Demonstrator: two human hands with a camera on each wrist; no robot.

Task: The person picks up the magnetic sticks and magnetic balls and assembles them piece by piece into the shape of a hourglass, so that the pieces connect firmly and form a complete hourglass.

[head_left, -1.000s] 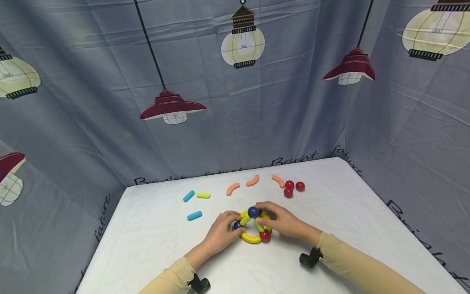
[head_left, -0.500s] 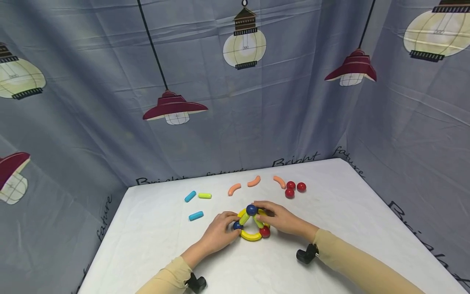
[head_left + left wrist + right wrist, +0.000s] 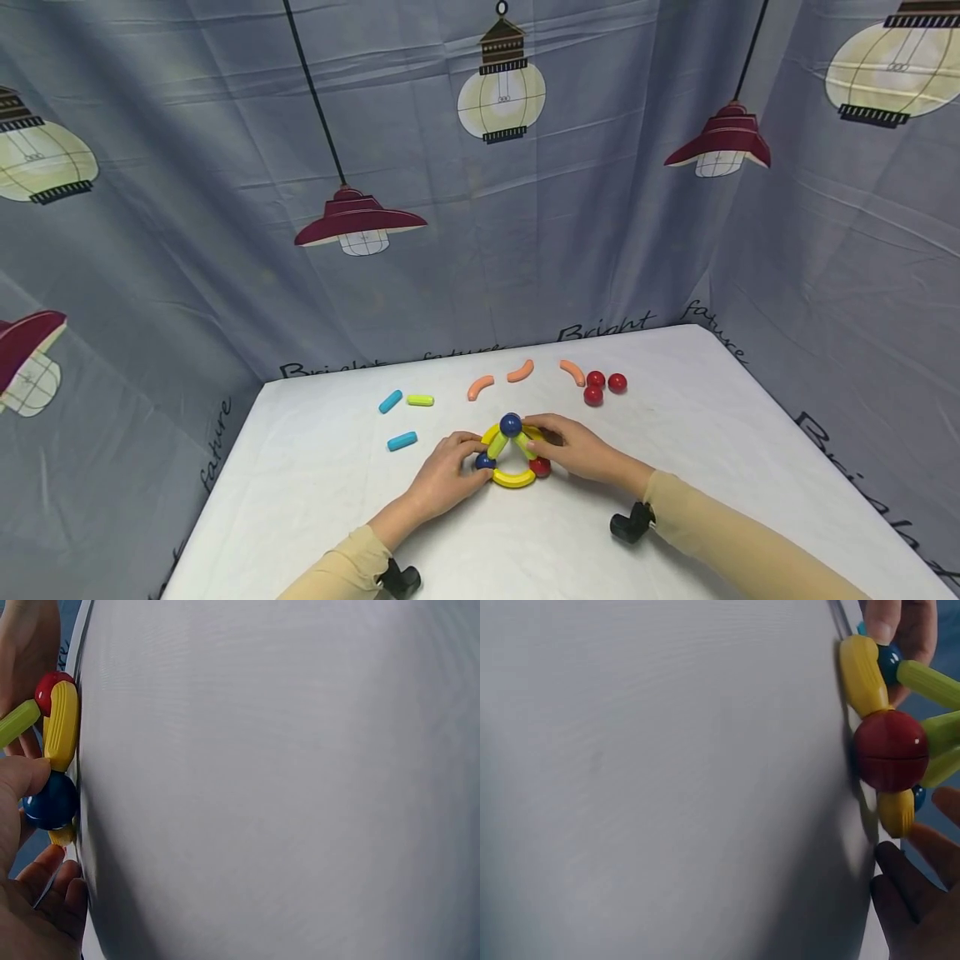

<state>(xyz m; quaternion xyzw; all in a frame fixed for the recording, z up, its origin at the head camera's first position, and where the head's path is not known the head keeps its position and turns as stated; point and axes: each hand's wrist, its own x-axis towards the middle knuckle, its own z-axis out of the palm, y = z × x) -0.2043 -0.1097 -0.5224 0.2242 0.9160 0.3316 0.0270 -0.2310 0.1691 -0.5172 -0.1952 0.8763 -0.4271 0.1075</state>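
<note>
In the head view a toy built of sticks and balls stands mid-table. Yellow curved sticks (image 3: 513, 480) form its ring-shaped base, and lime sticks (image 3: 497, 446) lean up to a blue ball (image 3: 511, 425) on top. My left hand (image 3: 452, 469) pinches the lower blue ball (image 3: 51, 801) at the ring's left side between thumb and fingers. The right hand (image 3: 573, 448) holds the toy's right side, thumb by a lime stick, index finger behind the top ball. Below that thumb sits a red ball (image 3: 891, 751), joined to the ring. The toy's far side is partly hidden.
Blue sticks (image 3: 402, 441) and one lime stick (image 3: 420, 400) lie at the back left of the white table (image 3: 300, 467). Orange curved sticks (image 3: 481, 387) lie along the back, with red balls (image 3: 593, 395) to their right. A patterned curtain (image 3: 480, 275) hangs behind.
The toy has turned slightly in the hands. Its top blue ball has shifted left and away, and the red ball has moved a little away. The loose pieces stay in place.
</note>
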